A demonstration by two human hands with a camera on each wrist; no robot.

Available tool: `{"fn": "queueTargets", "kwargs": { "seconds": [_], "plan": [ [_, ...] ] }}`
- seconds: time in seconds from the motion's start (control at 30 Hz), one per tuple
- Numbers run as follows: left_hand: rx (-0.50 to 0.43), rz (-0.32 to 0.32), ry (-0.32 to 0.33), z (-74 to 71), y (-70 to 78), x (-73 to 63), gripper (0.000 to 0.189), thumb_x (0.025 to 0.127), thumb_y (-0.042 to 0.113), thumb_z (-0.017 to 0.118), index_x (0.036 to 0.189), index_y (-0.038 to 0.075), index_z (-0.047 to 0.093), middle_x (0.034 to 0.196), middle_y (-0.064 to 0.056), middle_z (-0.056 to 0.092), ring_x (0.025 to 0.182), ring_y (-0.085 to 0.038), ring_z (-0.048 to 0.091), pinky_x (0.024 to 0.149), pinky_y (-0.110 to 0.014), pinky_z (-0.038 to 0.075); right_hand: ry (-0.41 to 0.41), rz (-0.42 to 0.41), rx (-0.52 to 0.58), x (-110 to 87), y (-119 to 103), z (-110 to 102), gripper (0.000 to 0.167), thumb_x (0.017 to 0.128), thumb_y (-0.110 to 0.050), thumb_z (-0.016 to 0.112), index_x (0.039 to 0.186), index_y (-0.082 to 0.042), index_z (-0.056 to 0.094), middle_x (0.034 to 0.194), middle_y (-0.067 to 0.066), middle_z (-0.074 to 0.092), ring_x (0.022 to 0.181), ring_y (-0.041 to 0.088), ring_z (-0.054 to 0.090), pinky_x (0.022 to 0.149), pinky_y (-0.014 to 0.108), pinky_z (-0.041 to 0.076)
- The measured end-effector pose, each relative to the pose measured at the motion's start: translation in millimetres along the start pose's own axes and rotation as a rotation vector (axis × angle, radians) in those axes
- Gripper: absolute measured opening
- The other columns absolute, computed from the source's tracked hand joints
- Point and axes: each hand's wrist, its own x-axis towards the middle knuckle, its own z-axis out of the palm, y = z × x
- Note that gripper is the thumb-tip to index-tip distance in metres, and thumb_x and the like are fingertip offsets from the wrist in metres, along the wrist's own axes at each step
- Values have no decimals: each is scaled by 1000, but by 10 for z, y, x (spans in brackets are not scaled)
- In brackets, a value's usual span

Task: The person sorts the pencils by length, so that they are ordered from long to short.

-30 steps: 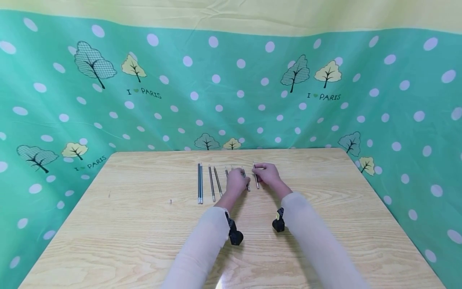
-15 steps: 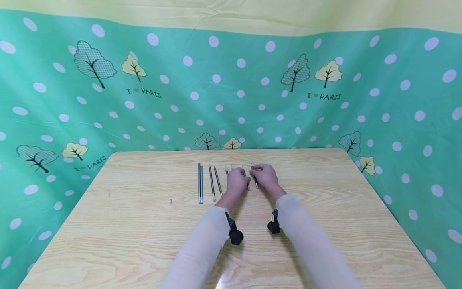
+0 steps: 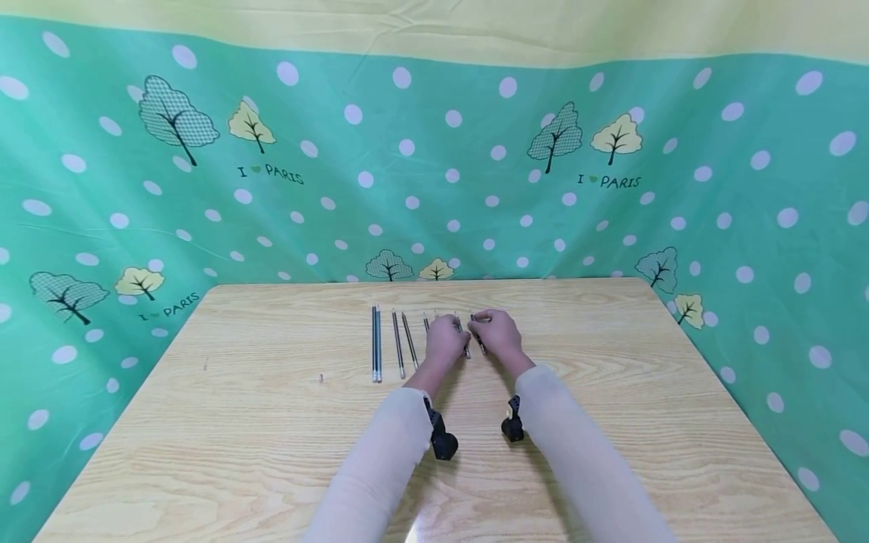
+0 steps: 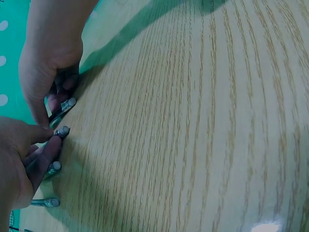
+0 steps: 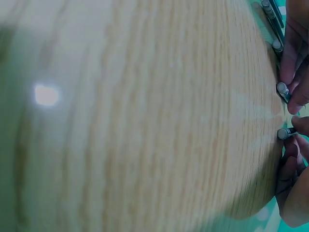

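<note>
My left hand pinches a dark pencil between thumb and finger, its eraser end toward me. Close on its right, my right hand pinches another dark pencil, slightly tilted. In the left wrist view, the ferrule ends of the left hand's pencil and the right hand's pencil stick out toward the table, a small gap apart. Two blue pencils lie side by side at the row's left end, followed by two dark pencils. More pencils are partly hidden under my left hand.
The wooden table backs onto a green dotted curtain. A tiny light-coloured bit lies left of the pencils. A black wrist camera hangs from the left sleeve, with another camera on the right.
My right hand has slid a little left with its pencil, bringing it nearer the left hand's pencil. The left hand has stayed in place.
</note>
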Motion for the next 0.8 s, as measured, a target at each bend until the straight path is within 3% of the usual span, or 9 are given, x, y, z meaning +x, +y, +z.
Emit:
{"fn": "queueTargets", "kwargs": {
  "seconds": [0.53,0.8],
  "plan": [
    [16,8,32,-12,-10,2,34,83,11,67,115,-2,63,108,-16,67,89,-24,64,78,-33,57,36,-3,8,4,0,3,27,85,-34,62,99,-13,70,104,5,68,90,22,62,71,32,50],
    [-82,-30,14,-64,19,11,32,86,12,66,115,1,61,91,-10,65,73,-18,60,60,-24,53,36,3,122,60,10,-48,24,87,-28,63,98,-7,70,100,10,66,87,21,58,68,25,48]
  ]
}}
